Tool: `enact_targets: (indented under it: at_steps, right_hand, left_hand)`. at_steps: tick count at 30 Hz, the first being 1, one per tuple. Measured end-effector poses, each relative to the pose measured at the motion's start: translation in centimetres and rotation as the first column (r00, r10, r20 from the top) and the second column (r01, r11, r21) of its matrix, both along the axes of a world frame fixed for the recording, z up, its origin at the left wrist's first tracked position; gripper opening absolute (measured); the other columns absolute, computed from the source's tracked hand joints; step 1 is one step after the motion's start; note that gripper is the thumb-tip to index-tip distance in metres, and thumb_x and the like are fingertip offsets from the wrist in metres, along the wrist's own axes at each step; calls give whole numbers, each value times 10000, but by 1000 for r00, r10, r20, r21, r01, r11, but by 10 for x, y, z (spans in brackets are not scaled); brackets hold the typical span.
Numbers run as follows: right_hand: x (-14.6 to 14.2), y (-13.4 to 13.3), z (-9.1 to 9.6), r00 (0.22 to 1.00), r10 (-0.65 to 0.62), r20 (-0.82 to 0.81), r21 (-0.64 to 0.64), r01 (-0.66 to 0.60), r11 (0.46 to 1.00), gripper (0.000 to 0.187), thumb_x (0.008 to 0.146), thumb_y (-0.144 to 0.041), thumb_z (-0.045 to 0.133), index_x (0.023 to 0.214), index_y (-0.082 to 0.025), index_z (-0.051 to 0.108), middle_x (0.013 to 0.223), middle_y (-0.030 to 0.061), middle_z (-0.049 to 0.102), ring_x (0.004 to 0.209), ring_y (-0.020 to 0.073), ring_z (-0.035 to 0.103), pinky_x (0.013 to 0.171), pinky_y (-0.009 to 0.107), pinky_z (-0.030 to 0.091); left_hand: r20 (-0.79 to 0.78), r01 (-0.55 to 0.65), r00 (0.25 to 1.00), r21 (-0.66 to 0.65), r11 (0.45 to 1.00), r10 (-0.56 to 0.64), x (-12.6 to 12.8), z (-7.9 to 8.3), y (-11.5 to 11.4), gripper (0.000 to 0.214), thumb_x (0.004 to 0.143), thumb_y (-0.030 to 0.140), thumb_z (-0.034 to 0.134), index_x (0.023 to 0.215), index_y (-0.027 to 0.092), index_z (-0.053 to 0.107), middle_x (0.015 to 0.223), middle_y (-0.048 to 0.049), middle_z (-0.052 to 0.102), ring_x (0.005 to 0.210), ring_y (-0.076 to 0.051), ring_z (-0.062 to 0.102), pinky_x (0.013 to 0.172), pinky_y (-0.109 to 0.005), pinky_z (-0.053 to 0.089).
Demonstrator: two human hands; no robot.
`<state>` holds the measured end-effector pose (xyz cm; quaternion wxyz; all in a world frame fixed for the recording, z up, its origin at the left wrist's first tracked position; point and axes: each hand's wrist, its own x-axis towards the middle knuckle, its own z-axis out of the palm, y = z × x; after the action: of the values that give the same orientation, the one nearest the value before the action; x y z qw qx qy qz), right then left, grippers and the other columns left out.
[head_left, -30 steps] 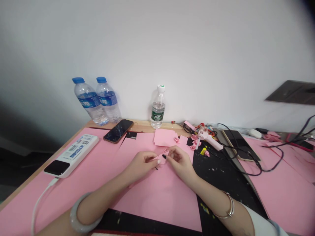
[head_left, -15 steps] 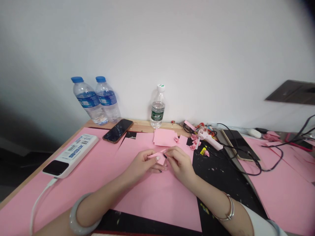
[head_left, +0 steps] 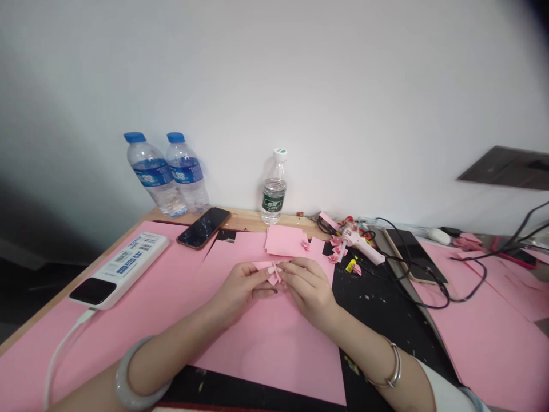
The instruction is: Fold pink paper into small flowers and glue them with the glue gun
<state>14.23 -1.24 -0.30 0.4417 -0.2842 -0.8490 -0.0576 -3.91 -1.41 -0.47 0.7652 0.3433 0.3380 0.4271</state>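
Toward the left of the desk, a white power bank lies on matte pink card, its white cable curving away toward the near edge. At centre, the left hand and right hand meet, each grip closed in a fingertip pinch on a small folded pink paper piece, held just above the card, apparently because so small a fold needs fingertip control. Rightward, a pink glue gun sits beside crisp paper blossoms at the edge of a speckled black mat.
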Motion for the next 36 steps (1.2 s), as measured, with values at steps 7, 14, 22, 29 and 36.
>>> enact_targets:
  at_steps: [7,14,22,29,36]
  right_hand:
    - [2,4,-1,999,-7,44,-3,8,1000,220,916,-109,518,1043,-182,683,1003,91,745,952,227,628,788,374,560]
    - [3,8,-7,997,60,41,-78,-57,995,265,916,-90,489,1108,-172,652,1059,115,727,999,239,618,837,407,559]
    - [1,4,-11,993,34,-111,-269,-63,961,346,885,-39,433,1140,-216,586,1239,138,579,1122,246,549,880,422,507]
    - [-3,6,-13,900,-183,-395,-722,-181,667,165,889,-316,549,983,-194,490,800,39,597,669,174,575,600,301,481]
    - [-7,7,-16,833,-139,-536,-822,-477,312,314,850,-486,579,764,-192,512,546,-41,534,430,93,435,420,210,339]
  left_hand:
    - [-10,-47,999,-49,998,47,1,-3,1,213,783,344,733,781,132,728,747,-58,751,765,-196,727,754,-286,558]
    - [-52,-24,998,-3,1000,24,-2,-7,2,174,751,268,769,812,108,734,816,-92,760,826,-208,715,845,-336,538]
    - [-131,17,991,58,998,-10,-4,-1,4,166,752,258,759,866,137,754,868,-82,769,847,-180,699,852,-297,525]
    - [-236,34,972,68,997,-17,-2,1,3,152,706,278,789,709,139,727,733,-50,764,729,-173,699,789,-300,537]
    - [-254,71,966,44,997,-57,-1,1,2,217,650,268,826,640,151,644,690,-30,754,702,-175,701,740,-302,543]
